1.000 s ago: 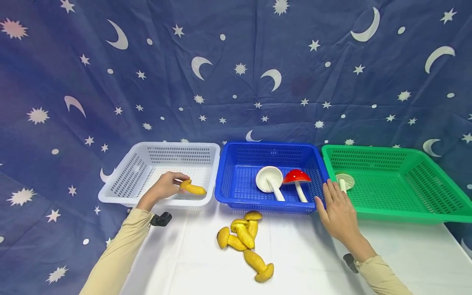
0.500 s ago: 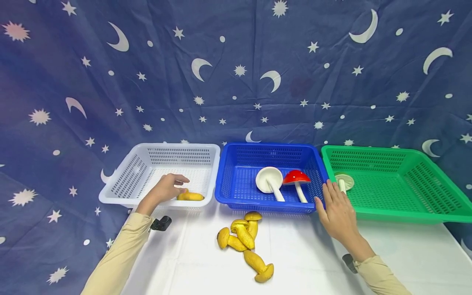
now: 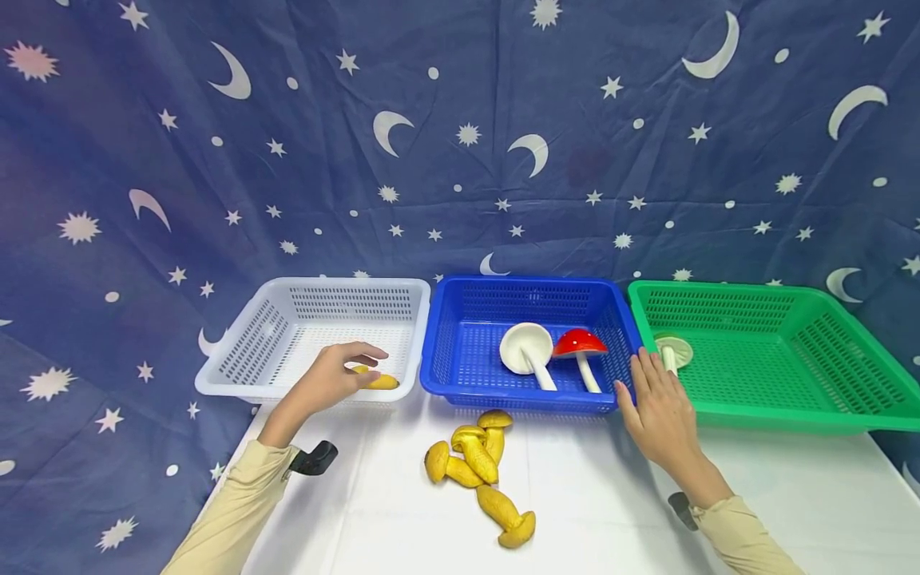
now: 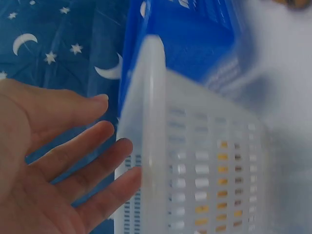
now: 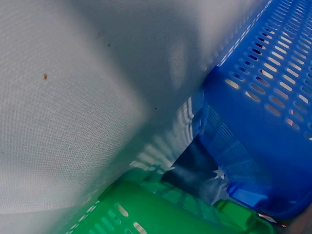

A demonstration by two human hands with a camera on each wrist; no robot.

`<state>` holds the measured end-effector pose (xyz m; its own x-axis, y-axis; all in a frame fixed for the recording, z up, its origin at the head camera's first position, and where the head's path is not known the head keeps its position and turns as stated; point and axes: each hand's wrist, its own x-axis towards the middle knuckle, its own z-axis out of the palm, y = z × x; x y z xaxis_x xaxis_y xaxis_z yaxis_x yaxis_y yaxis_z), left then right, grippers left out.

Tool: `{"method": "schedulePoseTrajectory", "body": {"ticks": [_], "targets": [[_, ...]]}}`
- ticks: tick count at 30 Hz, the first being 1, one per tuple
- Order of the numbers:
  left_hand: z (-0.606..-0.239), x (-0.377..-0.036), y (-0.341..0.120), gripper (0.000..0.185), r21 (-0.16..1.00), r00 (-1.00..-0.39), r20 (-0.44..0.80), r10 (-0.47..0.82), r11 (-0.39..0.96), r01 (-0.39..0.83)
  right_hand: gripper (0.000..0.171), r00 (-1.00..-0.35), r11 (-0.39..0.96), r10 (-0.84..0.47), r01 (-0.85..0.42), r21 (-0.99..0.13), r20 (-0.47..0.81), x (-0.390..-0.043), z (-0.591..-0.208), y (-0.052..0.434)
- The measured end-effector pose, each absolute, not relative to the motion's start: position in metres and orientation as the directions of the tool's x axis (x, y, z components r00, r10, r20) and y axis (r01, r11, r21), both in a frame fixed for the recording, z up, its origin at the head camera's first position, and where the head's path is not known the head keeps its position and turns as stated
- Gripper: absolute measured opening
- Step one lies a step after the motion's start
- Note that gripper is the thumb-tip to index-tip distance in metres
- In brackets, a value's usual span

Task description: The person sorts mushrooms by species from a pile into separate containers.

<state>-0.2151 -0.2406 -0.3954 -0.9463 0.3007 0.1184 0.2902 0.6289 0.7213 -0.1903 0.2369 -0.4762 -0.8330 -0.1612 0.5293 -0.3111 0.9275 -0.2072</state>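
My left hand [image 3: 334, 377] hovers over the front of the white basket [image 3: 240, 390] with its fingers spread and nothing between them. Just beyond its thumb, a yellow mushroom [image 3: 386, 382] lies inside that basket, partly covered by the hand. The left wrist view shows the fingers [image 4: 92, 175] apart beside the basket's rim, and yellow through the slots. My right hand [image 3: 661, 423] lies flat, fingertips at the adjoining rims of the blue basket [image 3: 517, 399] and the green basket [image 3: 776, 419]. It holds nothing.
Several yellow mushrooms [image 3: 477, 459] lie on the white tablecloth [image 3: 402, 519] before the baskets. The blue basket contains a white mushroom [image 3: 526, 347] and a red-capped one [image 3: 579, 343]. A pale mushroom [image 3: 676, 351] lies in the green basket. A starry blue cloth [image 3: 431, 96] hangs behind.
My left hand has let go of the yellow mushroom, which now lies in the white basket. Since then that hand has shifted slightly right. The right hand stays in place.
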Motion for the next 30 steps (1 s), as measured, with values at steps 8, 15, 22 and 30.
{"method": "schedulePoseTrajectory", "body": {"ticks": [8, 15, 22, 30], "targets": [[-0.389, -0.199, -0.228, 0.026, 0.749, -0.93, 0.147, 0.337, 0.575, 0.328, 0.057, -0.837, 0.927, -0.158, -0.308, -0.213, 0.524, -0.191, -0.476, 0.237], [-0.391, -0.186, -0.221, 0.026, 0.767, -0.915, 0.148, 0.376, 0.54, 0.346, 0.057, -0.835, 0.929, -0.154, -0.305, -0.212, 0.528, -0.19, -0.476, 0.238], [-0.395, -0.176, -0.214, 0.027, 0.777, -0.903, 0.14, 0.406, 0.52, 0.354, 0.057, -0.834, 0.928, -0.149, -0.303, -0.215, 0.532, -0.19, -0.477, 0.237], [-0.409, -0.169, -0.205, 0.026, 0.792, -0.884, 0.105, 0.456, 0.499, 0.351, 0.057, -0.833, 0.927, -0.145, -0.303, -0.22, 0.534, -0.191, -0.475, 0.236]]}}
